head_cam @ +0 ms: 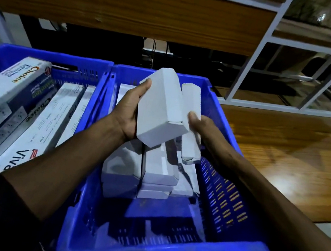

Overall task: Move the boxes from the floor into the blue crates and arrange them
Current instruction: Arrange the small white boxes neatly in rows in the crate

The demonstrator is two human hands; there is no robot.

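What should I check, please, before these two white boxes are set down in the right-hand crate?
1. Left hand grips the larger white box: ok.
2. Right hand holds the slimmer white box: ok, though the fingers are hidden behind it.
3. Both held boxes are over the right blue crate, not over the floor: ok.
4. Free floor space in that crate: ok, its near part is bare.
5. White boxes already stacked lie neat and square: not ok, some sit askew.
6. Left blue crate has room: cannot tell, long printed boxes fill the visible part.
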